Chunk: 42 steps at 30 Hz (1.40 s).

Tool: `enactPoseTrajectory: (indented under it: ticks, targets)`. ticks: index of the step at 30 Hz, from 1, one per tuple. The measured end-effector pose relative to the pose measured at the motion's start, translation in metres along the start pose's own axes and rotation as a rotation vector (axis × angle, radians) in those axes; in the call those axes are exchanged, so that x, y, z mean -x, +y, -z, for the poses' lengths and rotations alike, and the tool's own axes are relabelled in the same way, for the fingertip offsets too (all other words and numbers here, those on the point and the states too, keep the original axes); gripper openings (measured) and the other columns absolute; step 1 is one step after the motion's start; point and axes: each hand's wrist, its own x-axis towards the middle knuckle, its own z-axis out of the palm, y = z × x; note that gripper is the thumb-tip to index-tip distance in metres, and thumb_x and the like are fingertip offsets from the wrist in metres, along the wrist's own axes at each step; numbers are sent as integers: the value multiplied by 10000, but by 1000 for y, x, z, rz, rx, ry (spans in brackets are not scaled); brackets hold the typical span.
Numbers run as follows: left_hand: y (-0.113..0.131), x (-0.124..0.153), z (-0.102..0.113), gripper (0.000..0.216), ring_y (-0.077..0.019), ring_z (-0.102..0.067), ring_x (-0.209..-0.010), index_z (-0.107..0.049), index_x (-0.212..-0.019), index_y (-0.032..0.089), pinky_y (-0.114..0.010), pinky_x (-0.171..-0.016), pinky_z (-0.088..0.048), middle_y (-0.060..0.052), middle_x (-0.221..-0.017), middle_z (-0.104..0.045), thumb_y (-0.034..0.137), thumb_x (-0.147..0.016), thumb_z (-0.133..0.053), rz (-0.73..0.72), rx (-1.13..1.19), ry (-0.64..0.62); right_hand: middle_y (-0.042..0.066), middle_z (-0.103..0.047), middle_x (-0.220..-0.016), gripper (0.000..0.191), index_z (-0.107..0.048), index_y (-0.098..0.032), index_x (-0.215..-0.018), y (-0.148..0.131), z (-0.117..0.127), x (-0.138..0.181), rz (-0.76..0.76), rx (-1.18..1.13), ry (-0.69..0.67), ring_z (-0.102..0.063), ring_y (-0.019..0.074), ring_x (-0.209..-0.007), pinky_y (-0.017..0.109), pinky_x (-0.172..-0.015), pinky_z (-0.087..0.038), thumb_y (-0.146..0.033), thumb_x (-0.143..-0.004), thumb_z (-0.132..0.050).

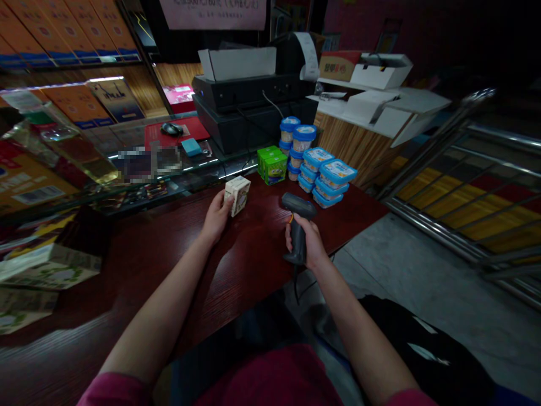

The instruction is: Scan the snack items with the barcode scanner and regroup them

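Observation:
My left hand [216, 217] is closed round a small cream carton [237, 194], which it holds tilted just above the dark red wooden counter [139, 265]. My right hand [310, 242] grips the handle of a dark grey barcode scanner [298, 217]. The scanner's head points left, towards the carton, and its cable hangs down below the counter edge. About a hand's width separates the carton from the scanner head.
Two green cartons [273, 164] and stacked blue-lidded tubs [325, 175] stand at the counter's far end. Behind them is a black printer [249, 107] with a paper receipt. A glass display case [84, 163] lies left, boxes [46, 270] at the near left, metal railings [477, 180] on the right.

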Motion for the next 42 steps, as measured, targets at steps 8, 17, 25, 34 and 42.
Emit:
enactPoseTrajectory:
  ticks: [8,17,25,34,42]
  targets:
    - [-6,5,17,570,-262,-555,-1399,-416,-1447,216,-449,-1197,-412,-158,-1502,-570,460,-951,-555,-157,-194,-80,-42,-588,-600,394,-684,-170,-865,-2,-2,2,-34,-21,12,-498,91,-369,201,-306,-405,-517,-723,-805]
    - [-7,-16,-6,473,-313,-687,-1164,-553,-1177,211,-491,-1019,-545,-141,-1264,-694,364,-789,-777,-55,-406,73,-34,-600,-610,402,-710,-169,-867,0,0,1,-76,-60,37,-505,89,-372,195,-303,-411,-518,-711,-834]
    - [-22,-92,-26,427,-267,-687,-1233,-551,-1234,170,-464,-1101,-513,-160,-1314,-704,123,-829,-680,-67,-273,88,-29,-587,-611,424,-723,-177,-848,1,2,-1,-96,-77,28,-502,85,-376,191,-297,-423,-552,-699,-855]
    - [-30,-121,-44,380,-230,-728,-1127,-617,-1198,185,-371,-1037,-551,-95,-1225,-752,93,-841,-710,-61,-314,190,-36,-589,-611,450,-710,-161,-879,0,3,-2,-100,-79,17,-494,77,-383,183,-303,-418,-551,-708,-853]
    - [-25,-112,-44,345,-283,-703,-1078,-698,-1138,153,-386,-975,-536,-154,-1174,-727,268,-832,-808,11,-495,279,-40,-596,-606,463,-701,-165,-876,-1,0,-1,-43,-16,43,-494,77,-387,180,-305,-416,-548,-673,-863]
